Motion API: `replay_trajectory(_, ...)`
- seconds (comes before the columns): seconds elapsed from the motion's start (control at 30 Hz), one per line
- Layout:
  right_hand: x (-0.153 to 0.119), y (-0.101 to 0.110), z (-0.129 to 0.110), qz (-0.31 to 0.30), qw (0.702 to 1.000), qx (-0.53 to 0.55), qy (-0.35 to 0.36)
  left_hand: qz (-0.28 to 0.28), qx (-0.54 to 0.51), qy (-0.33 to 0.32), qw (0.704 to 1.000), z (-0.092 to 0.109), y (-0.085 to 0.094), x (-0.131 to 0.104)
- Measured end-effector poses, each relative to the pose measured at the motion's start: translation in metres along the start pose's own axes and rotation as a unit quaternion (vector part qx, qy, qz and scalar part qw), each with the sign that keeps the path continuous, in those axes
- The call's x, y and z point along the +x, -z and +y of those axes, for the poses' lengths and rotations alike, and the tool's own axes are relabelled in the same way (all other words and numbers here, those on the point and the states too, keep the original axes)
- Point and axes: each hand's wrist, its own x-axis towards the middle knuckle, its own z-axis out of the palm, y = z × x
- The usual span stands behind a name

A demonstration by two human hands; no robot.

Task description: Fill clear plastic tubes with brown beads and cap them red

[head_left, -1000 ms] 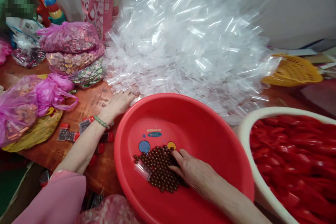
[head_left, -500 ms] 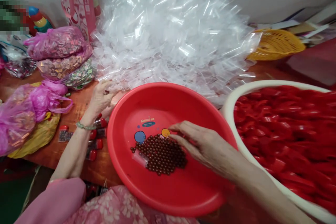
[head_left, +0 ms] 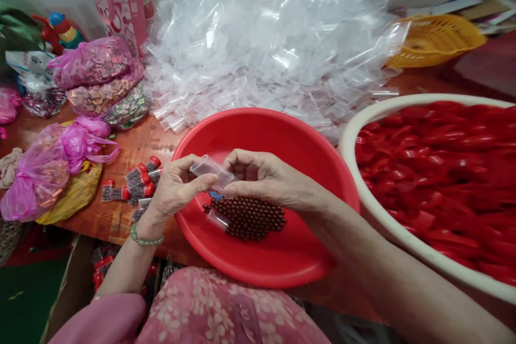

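Note:
Above a red plastic tub [head_left: 258,274], my left hand [head_left: 175,185] pinches a clear plastic tube [head_left: 212,173] between thumb and fingers. The tube is tilted, its wide end up and to the left. My right hand [head_left: 268,177] closes its thumb and fingertips on the tube's lower right end; whether a small piece is also between those fingers is hidden. Below both hands, brown round beads [head_left: 253,219] lie gathered on the tub's floor. Another clear tube [head_left: 217,219] rests at the left edge of the beads.
A large heap of clear tubes [head_left: 262,48] lies behind the tub. To the right, a cream basin [head_left: 347,142] holds red plastic pieces [head_left: 435,172]. Red-capped filled tubes [head_left: 139,180] lie left, near pink bags [head_left: 94,64]. A yellow basket [head_left: 439,37] stands back right.
My left hand has come from beside the heap to over the tub and now holds a clear tube. My right hand has risen from near the beads to meet it.

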Motion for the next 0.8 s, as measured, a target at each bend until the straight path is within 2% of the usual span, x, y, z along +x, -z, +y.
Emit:
replay_trajectory(0.07,-0.006,0.0,0.004,0.004,1.0,-0.001,-0.004,-0.011,0.049,-0.03,0.998,0.002,0.003,-0.002)
replay_trajectory(0.13,-0.011,0.002,0.009,0.011,0.999,-0.041,0.002,-0.032,0.147,-0.109,0.983,0.005,0.006,-0.004)
replay_trajectory(0.17,-0.014,0.003,0.011,0.014,0.998,-0.06,0.003,-0.055,0.207,-0.156,0.964,0.007,0.006,-0.005)
replay_trajectory(0.23,-0.018,0.005,0.015,0.021,0.997,-0.067,-0.008,-0.112,0.33,-0.233,0.908,0.009,0.005,-0.008)
replay_trajectory(0.3,-0.022,0.005,0.017,0.053,0.998,-0.04,-0.022,-0.149,0.423,-0.26,0.855,0.01,0.001,-0.011)
replay_trajectory(0.37,-0.025,0.006,0.017,0.097,0.995,-0.013,-0.02,-0.146,0.472,-0.253,0.832,0.008,-0.004,-0.012)
replay_trajectory(0.43,-0.026,0.006,0.015,0.124,0.992,0.002,0.001,-0.13,0.472,-0.246,0.836,0.005,-0.009,-0.011)
replay_trajectory(0.63,-0.025,0.004,0.013,0.184,0.98,-0.021,0.072,-0.059,0.373,-0.232,0.896,-0.002,-0.023,-0.004)
replay_trajectory(0.7,-0.025,0.006,0.014,0.194,0.976,-0.046,0.084,-0.051,0.372,-0.221,0.9,-0.002,-0.024,-0.007)
replay_trajectory(0.8,-0.024,0.02,0.012,0.21,0.967,-0.104,0.102,-0.029,0.425,-0.2,0.882,-0.001,-0.02,-0.02)
